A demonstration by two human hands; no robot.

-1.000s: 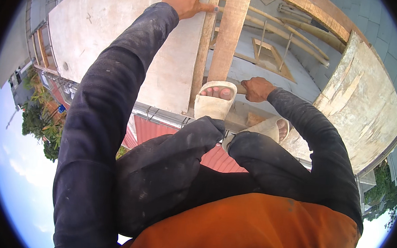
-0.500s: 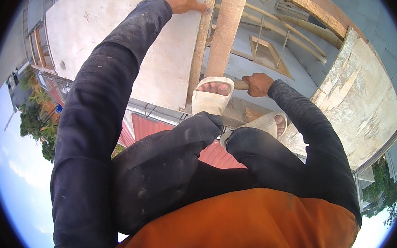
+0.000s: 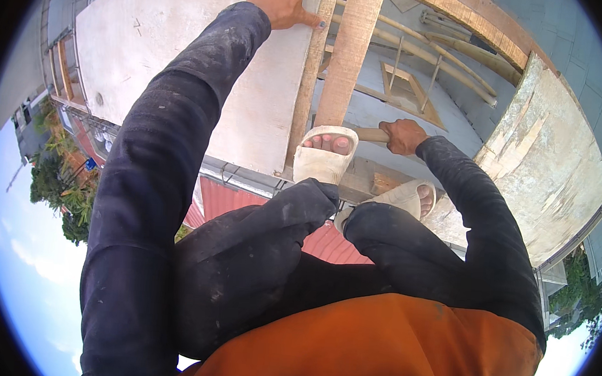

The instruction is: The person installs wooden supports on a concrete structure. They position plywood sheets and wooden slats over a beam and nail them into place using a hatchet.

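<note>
My left hand point(image 3: 279, 5) rests at the right edge of a large whitish plywood panel point(image 3: 190, 78). Its thumb stretches out over the narrow wooden batten point(image 3: 308, 78) along that edge; the fingertips are partly cut off by the top of the view. My right hand point(image 3: 404, 136) is closed round a wooden handle point(image 3: 371, 134), held level just right of my left foot. The tool's far end is hidden behind the foot and sandal point(image 3: 323, 163). Between the hands, a bare wooden plank point(image 3: 352, 53) runs away from that foot.
Beyond the right hand lies a gap with bamboo poles point(image 3: 453, 63), thin upright rods and a framed opening point(image 3: 411, 95) below. A worn, peeling panel point(image 3: 547, 168) stands on the right. Red corrugated roofing point(image 3: 335, 245) shows beneath my legs. My other sandal point(image 3: 404, 196) is on a wooden beam.
The whole view has shifted slightly, so things sit a little lower and to the right. Both hands keep their places on the panel edge and the handle.
</note>
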